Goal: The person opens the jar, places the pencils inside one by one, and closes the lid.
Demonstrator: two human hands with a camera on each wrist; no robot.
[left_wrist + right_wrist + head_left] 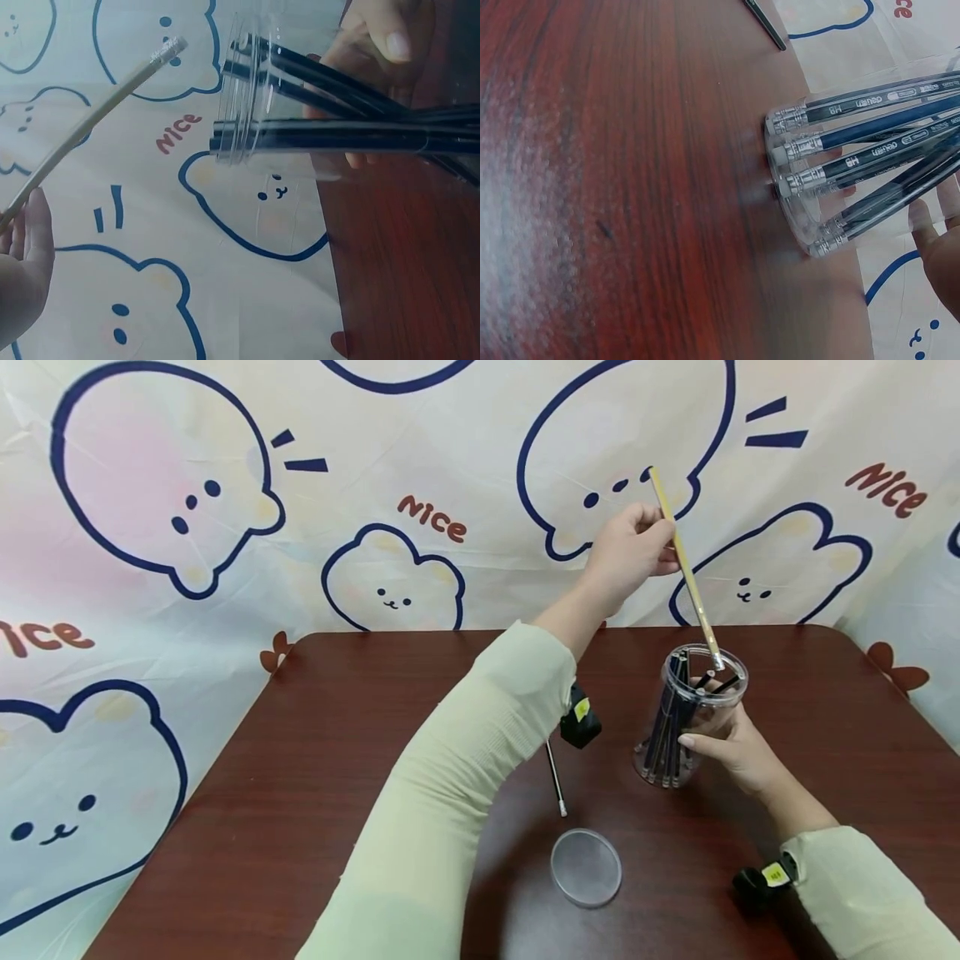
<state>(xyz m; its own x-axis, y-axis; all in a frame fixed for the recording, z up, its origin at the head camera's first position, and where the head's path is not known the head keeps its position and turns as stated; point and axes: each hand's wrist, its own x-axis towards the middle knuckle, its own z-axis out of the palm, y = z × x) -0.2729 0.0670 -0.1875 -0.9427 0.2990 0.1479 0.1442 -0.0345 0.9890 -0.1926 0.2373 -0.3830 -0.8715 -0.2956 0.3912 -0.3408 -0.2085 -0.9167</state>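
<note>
My left hand (633, 547) pinches a yellow pencil (688, 572) near its upper part. The pencil slants downward, its eraser end at the mouth of a clear jar (666, 693) in the head view. In the left wrist view a gap separates the pencil (82, 131) from the jar's rim. The right hand (738, 752) grips the jar's side, thumb toward the front. Several dark pencils (663, 739) stand inside, and the right wrist view shows their eraser ends (802, 181) at the jar's bottom.
A dark pencil (556, 777) lies on the brown table (360, 760), partly hidden by the left arm. Nearer the front is a round clear lid (587, 867). Behind the table hangs a printed cloth (480, 468). Small black devices (580, 718) sit at both wrists.
</note>
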